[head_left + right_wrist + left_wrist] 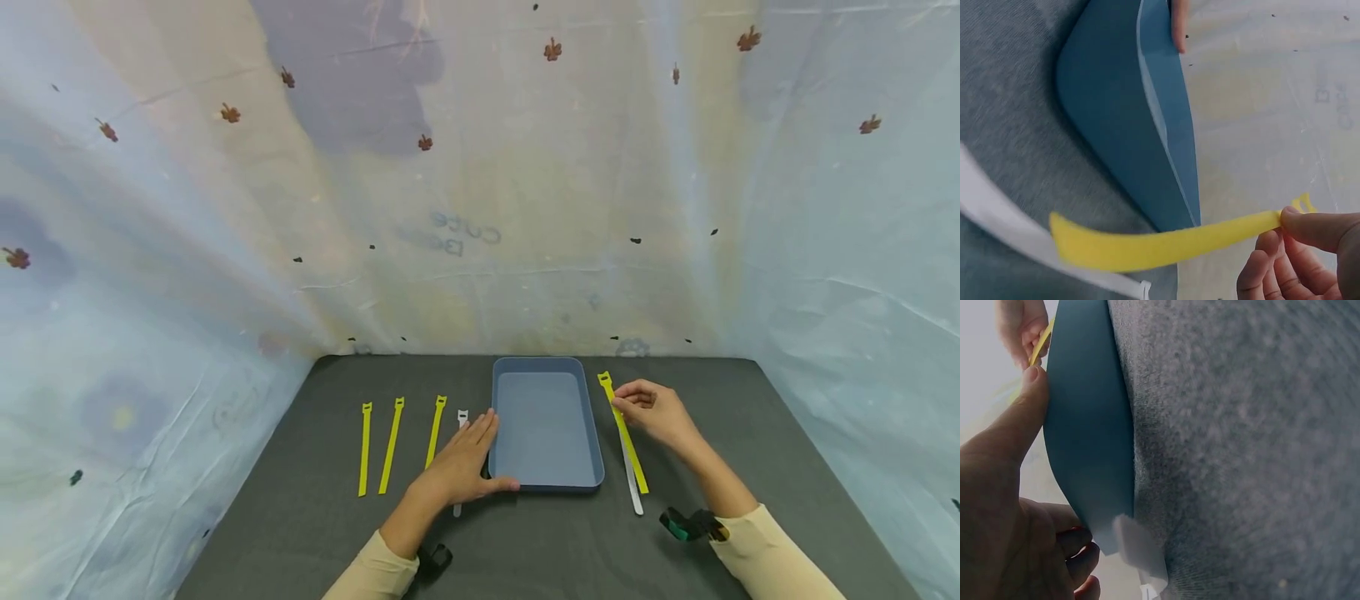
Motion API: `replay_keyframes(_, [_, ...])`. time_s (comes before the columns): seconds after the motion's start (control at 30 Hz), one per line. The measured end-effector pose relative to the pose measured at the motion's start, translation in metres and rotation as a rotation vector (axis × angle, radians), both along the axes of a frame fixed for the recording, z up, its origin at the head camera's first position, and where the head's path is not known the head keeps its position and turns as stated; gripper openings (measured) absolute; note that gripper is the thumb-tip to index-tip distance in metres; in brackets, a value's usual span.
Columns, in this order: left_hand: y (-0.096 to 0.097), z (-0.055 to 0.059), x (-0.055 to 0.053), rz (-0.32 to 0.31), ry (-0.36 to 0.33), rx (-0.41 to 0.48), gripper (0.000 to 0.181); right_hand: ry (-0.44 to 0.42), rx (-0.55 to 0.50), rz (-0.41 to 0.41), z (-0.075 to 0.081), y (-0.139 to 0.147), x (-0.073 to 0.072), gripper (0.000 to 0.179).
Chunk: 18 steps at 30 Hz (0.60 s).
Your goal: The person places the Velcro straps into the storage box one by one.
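Observation:
A blue-grey rectangular tray (543,429) lies on the dark cloth. My left hand (465,462) rests at its near left corner, fingers extended along the left side and thumb on the near rim. To the right of the tray, my right hand (656,412) pinches a yellow hook-and-loop cable tie (1166,247) between thumb and fingers, close to its slotted head. The tie's tail hangs toward me over a white cable tie (632,479) lying on the cloth. Another white cable tie (457,510) is partly hidden under my left hand.
Left of the tray lie a yellow tie (365,450), a second yellow tie (391,446) and a third yellow tie (436,429), whose lower end my left hand covers. A patterned curtain (525,208) hangs behind the dark table (285,533) and along both sides.

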<state>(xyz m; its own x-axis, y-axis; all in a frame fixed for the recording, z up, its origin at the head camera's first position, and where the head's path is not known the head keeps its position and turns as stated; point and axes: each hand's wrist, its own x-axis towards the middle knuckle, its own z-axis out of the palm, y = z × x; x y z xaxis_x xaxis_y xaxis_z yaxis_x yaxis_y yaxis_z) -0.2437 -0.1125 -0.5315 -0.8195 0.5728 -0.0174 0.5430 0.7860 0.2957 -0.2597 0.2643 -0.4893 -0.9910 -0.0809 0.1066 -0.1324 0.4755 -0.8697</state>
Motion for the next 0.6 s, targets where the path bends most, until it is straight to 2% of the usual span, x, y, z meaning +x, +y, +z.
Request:
replay_keyframes(0.27, [0.001, 0.003, 0.001, 0.01, 0.036, -0.02, 0.12, -0.023, -0.106, 0.056, 0.009, -0.015, -0.005, 0.027])
replay_keyframes(0.4, [0.002, 0.004, 0.003, 0.023, 0.029, -0.028, 0.122, -0.035, -0.16, 0.08, 0.013, -0.023, -0.005, 0.028])
replay_keyframes(0.6, [0.001, 0.003, 0.004, 0.02, 0.018, -0.034, 0.121, -0.052, -0.192, 0.068, 0.022, -0.035, -0.005, 0.032])
